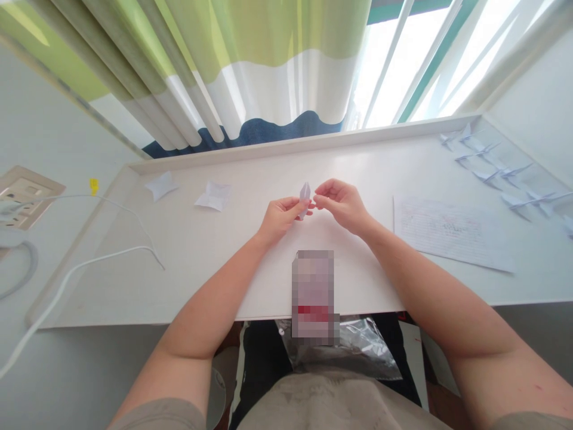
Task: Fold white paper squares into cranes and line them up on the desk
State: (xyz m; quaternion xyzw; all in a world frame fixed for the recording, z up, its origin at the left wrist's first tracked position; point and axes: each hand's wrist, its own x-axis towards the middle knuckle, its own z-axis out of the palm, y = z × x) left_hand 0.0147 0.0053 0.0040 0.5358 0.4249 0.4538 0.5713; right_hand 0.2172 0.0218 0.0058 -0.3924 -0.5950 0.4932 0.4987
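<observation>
Holding a small folded paper piece (305, 192) upright above the table (224, 257), midway between both hands. Left hand (280, 218) curled, fingertips pinching its lower end. Right hand (342, 206) has thumb and forefinger closed on its right edge. Likely featherlight, thin, crease-prone: best gripped lightly along folded edges, not the pointed tip.

White surface (201, 239) set against a bright window (403, 65); daylight strong, frame bars white and teal. Striped curtain (250, 65), green, white, navy, hangs left. Pale wall (31, 119) at left carries a socket plate (24, 194); white cable (107, 255) trails across.
</observation>
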